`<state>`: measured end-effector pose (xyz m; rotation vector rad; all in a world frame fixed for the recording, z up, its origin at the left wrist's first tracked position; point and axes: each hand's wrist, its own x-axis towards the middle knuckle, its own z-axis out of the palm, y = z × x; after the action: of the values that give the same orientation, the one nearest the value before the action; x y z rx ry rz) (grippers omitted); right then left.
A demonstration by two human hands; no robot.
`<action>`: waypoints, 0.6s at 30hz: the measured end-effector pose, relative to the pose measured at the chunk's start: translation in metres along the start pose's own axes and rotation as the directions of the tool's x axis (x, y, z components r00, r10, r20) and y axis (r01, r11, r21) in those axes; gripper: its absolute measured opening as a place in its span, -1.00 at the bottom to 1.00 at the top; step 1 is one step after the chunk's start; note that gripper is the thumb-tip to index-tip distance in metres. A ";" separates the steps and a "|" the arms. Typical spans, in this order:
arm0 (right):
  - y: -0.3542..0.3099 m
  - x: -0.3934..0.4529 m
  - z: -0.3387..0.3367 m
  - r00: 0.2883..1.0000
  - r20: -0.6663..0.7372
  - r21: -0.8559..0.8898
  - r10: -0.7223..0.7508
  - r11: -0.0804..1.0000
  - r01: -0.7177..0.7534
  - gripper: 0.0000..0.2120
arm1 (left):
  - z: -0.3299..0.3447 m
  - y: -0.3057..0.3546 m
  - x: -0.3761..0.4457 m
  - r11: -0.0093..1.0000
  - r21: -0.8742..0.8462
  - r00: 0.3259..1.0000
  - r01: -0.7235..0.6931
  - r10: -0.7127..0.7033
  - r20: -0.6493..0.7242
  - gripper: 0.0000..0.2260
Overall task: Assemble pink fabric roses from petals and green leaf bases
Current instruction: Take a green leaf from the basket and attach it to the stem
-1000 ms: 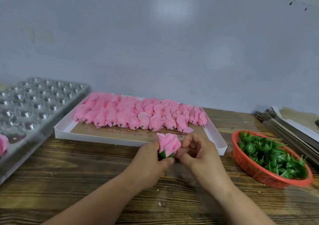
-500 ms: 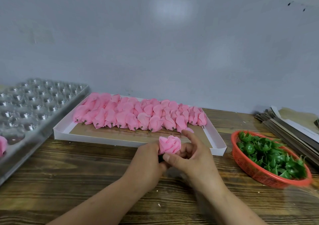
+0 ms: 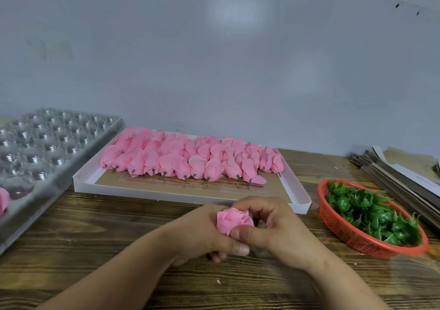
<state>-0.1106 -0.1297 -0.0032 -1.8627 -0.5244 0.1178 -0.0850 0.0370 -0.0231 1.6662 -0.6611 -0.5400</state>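
Both hands meet over the desk (image 3: 71, 250), the left hand (image 3: 200, 231) curled around the pink rose (image 3: 234, 219) from below and the right hand (image 3: 273, 224) pinching its side petals, so this bloom looks nearly finished; its green base is hidden inside the fingers (image 3: 240, 249), so I cannot tell whether it is seated. Plenty remains: the white tray (image 3: 166, 192) holds rows of unassembled petal buds (image 3: 190, 157), the red basket (image 3: 357, 240) is heaped with green leaf bases (image 3: 371, 212); the clear mould tray (image 3: 47, 143) at left is cut off, one pink shape at its edge.
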 end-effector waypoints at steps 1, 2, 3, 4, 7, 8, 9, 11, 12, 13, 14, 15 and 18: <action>0.000 0.000 -0.001 1.000 0.001 -0.031 0.009 0.999 -0.009 -0.85 | 0.001 0.000 0.000 1.000 0.009 1.000 -0.008 0.008 0.018 -0.71; 0.000 0.000 -0.001 1.000 0.005 -0.055 0.017 0.998 -0.017 -0.84 | 0.002 0.001 -0.001 1.000 0.008 1.000 -0.018 0.018 0.021 -0.69; -0.001 0.000 -0.001 1.000 0.010 -0.076 0.022 0.997 -0.021 -0.84 | 0.004 0.000 0.000 1.000 0.002 1.000 -0.026 0.026 0.011 -0.67; -0.002 0.000 -0.001 1.000 0.010 -0.095 0.022 0.995 -0.021 -0.83 | 0.005 0.001 0.000 0.999 0.004 0.999 -0.035 0.035 -0.007 -0.68; -0.004 0.000 0.000 1.000 -0.015 -0.130 0.020 0.991 -0.022 -0.81 | 0.008 0.000 0.001 0.997 0.029 0.996 -0.069 0.070 -0.048 -0.76; -0.004 0.000 0.000 1.000 -0.021 -0.142 0.022 0.990 -0.024 -0.81 | 0.008 0.000 0.000 0.996 0.027 0.995 -0.081 0.082 -0.048 -0.78; -0.005 0.000 0.001 0.999 -0.025 -0.159 0.024 0.987 -0.027 -0.81 | 0.008 0.000 0.000 0.995 0.020 0.994 -0.093 0.094 -0.049 -0.81; -0.007 0.001 0.001 0.999 -0.030 -0.167 0.017 0.986 -0.022 -0.74 | 0.008 0.001 0.001 0.993 0.020 0.991 -0.114 0.115 -0.063 -0.83; -0.008 0.000 -0.001 0.999 -0.033 -0.142 0.015 0.990 -0.019 -0.66 | 0.008 0.002 0.001 0.992 0.022 0.989 -0.127 0.128 -0.069 -0.85; -0.010 0.000 -0.003 0.999 -0.039 -0.101 0.022 0.995 -0.026 -0.58 | 0.009 0.004 0.002 0.990 0.023 0.987 -0.143 0.144 -0.075 -0.88; -0.011 -0.001 -0.006 0.998 -0.050 -0.071 0.033 0.997 -0.036 -0.54 | 0.010 0.004 0.002 0.988 0.016 0.984 -0.155 0.156 -0.086 -0.89; -0.012 -0.001 -0.009 0.997 -0.067 -0.062 0.031 0.997 -0.035 -0.55 | 0.010 0.004 0.003 0.986 -0.003 0.981 -0.165 0.164 -0.107 -0.87; -0.011 -0.001 -0.013 0.990 -0.140 -0.073 -0.034 0.997 0.024 -0.74 | 0.009 -0.001 0.003 0.979 -0.072 0.967 -0.189 0.173 -0.187 -0.77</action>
<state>-0.1104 -0.1381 0.0111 -1.9156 -0.4620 -0.0527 -0.0884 0.0289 -0.0259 1.5315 -0.6395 -0.2799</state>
